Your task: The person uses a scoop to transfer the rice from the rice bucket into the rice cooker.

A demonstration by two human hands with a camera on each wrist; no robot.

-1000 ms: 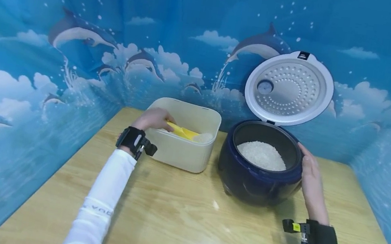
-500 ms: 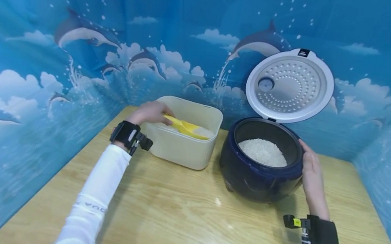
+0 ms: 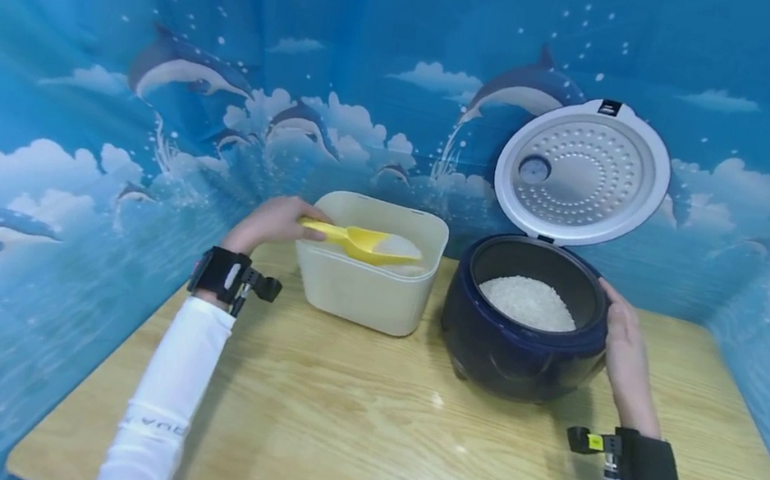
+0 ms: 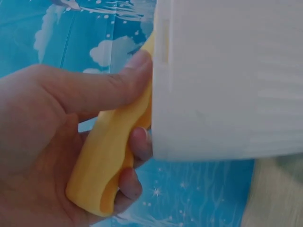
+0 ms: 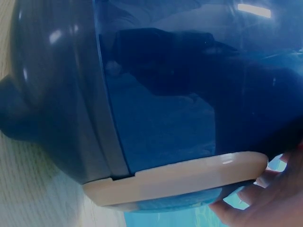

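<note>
My left hand [image 3: 281, 220] grips the handle of a yellow scoop [image 3: 358, 241]. White rice [image 3: 397, 247] fills the scoop's bowl, which is level over the mouth of a cream bin [image 3: 365, 295]. In the left wrist view, thumb and fingers wrap round the scoop handle [image 4: 102, 161] beside the bin wall [image 4: 213, 94]. A dark blue rice cooker [image 3: 516, 363] stands to the right of the bin, with a mound of white rice [image 3: 528, 301] in its pot. My right hand [image 3: 626, 351] rests against the cooker's right side, fingertips at the rim.
The cooker's silver lid [image 3: 583, 173] stands raised behind its pot. Both containers are near the back of the wooden table [image 3: 329, 414]. A blue curtain [image 3: 414, 45] printed with dolphins hangs behind and along the sides.
The left hand has drawn the scoop up out of the bin and a little to the left, and its bowl now shows a load of rice. The right hand stays at the cooker.
</note>
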